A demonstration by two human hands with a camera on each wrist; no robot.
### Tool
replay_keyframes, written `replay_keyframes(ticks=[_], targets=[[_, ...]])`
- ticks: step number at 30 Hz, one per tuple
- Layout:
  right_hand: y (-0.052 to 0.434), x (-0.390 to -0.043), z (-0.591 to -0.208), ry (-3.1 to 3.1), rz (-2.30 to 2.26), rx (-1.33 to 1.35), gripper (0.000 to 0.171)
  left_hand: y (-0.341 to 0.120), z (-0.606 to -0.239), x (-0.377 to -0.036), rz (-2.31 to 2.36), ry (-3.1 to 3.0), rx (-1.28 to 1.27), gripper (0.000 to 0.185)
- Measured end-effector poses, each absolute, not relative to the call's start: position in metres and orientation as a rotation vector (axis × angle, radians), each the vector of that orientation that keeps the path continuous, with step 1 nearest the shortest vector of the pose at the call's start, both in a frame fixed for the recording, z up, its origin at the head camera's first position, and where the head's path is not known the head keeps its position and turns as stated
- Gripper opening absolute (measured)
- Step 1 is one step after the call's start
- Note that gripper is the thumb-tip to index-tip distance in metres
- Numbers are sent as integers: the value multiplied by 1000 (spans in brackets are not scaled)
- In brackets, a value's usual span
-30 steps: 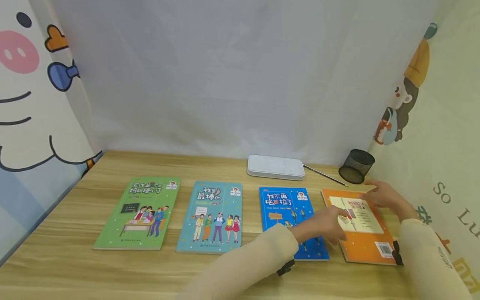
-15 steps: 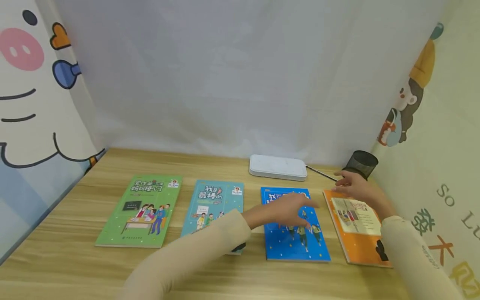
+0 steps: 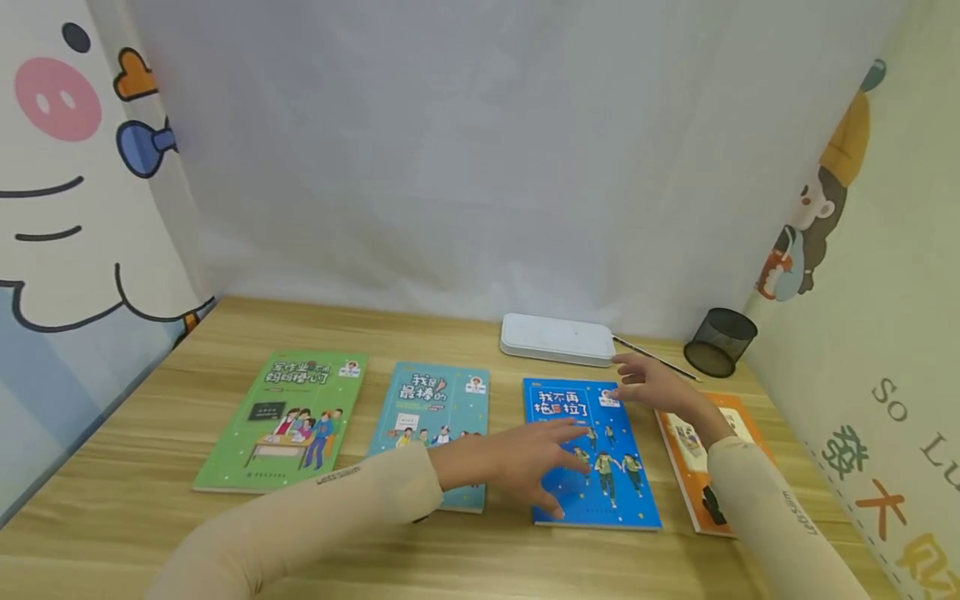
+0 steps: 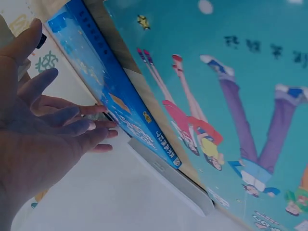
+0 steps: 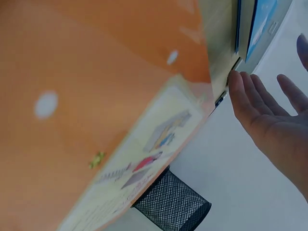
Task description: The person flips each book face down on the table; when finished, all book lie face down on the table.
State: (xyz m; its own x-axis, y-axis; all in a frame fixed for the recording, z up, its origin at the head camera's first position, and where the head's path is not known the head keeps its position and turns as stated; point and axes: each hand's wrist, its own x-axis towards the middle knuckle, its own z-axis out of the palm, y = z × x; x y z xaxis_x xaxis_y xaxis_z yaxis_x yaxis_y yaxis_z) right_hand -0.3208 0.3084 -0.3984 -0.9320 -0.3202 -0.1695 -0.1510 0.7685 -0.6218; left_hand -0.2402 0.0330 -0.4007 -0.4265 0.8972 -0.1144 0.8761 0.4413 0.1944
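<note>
Four picture books lie in a row on the wooden table (image 3: 480,550): green (image 3: 288,417), teal (image 3: 435,408), blue (image 3: 592,475) and orange (image 3: 693,483). My left hand (image 3: 551,462) reaches across with spread, straight fingers over the lower left part of the blue book. My right hand (image 3: 633,379) hovers open at that book's top right corner, its forearm crossing the orange book. Whether either hand touches the cover is unclear. The left wrist view shows the left hand (image 4: 43,130) open beside the blue book (image 4: 110,91). The right wrist view shows the right hand (image 5: 269,115) open past the orange book (image 5: 96,72).
A flat white box (image 3: 557,339) lies behind the blue book, with a thin dark stick (image 3: 656,358) to its right. A black mesh cup (image 3: 720,342) stands in the back right corner. Cartoon-printed cloth walls close in the left, back and right sides.
Both hands left the orange book and moved left to the blue book. The left hand went from the orange book's left edge to the blue book's lower left.
</note>
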Motion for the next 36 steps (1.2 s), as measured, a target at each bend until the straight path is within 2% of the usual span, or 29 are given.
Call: replay_keyframes(ticks=[19,31,36], targets=[[289,-327,-406,2661,-802,-304,69,17,-422,-237,171,2414,1514,62],[279,-340,-415,2745,-689,-205,65,18,-420,-236,203,2412,1513,60],[273,-343,-413,2748,-645,-137,55,19,-419,-233,210,2423,1499,59]])
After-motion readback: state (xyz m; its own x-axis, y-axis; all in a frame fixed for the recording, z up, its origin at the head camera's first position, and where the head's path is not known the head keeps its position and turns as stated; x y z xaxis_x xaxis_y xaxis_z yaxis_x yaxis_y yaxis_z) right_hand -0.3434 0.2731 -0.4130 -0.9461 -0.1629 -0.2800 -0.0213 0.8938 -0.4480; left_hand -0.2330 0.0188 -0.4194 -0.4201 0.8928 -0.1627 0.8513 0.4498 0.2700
